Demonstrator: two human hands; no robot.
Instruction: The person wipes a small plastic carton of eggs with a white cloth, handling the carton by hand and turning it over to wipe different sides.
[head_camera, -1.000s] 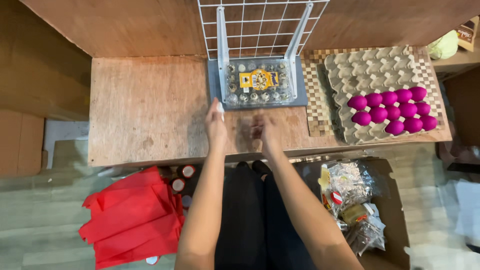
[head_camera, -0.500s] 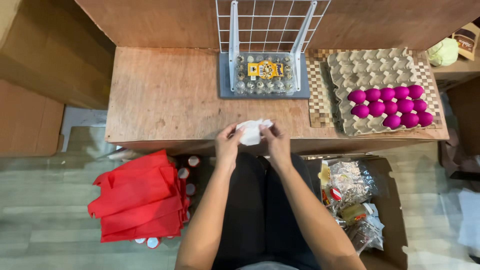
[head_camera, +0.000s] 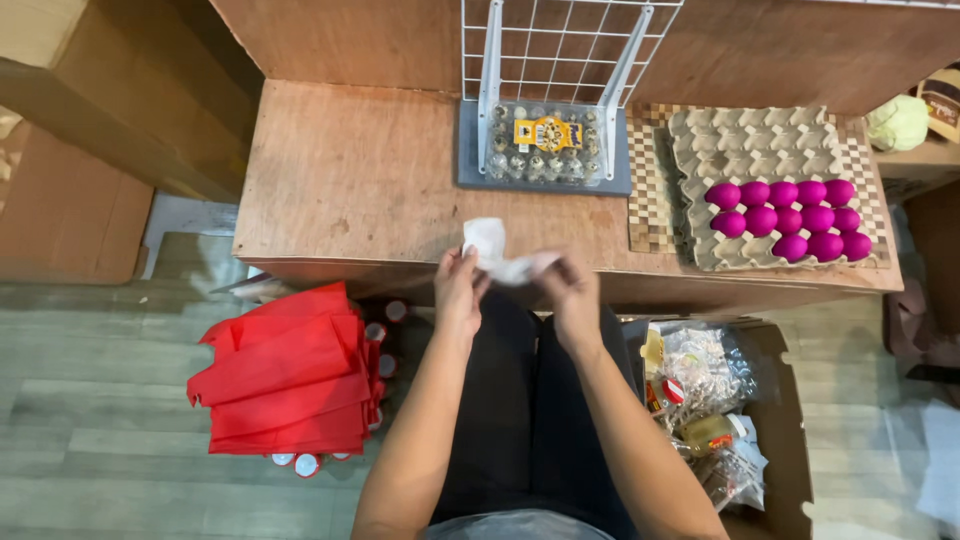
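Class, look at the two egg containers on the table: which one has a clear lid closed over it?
The small egg pack on the grey base, under the white wire rack. The large cardboard tray to its right lies open, holding pink eggs.

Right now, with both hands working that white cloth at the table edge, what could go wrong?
The white cloth is held by the left hand and right hand over the table edge; a slip could drop it to the floor. A wide sweep rightward might knock the pink eggs sitting exposed in their open tray.
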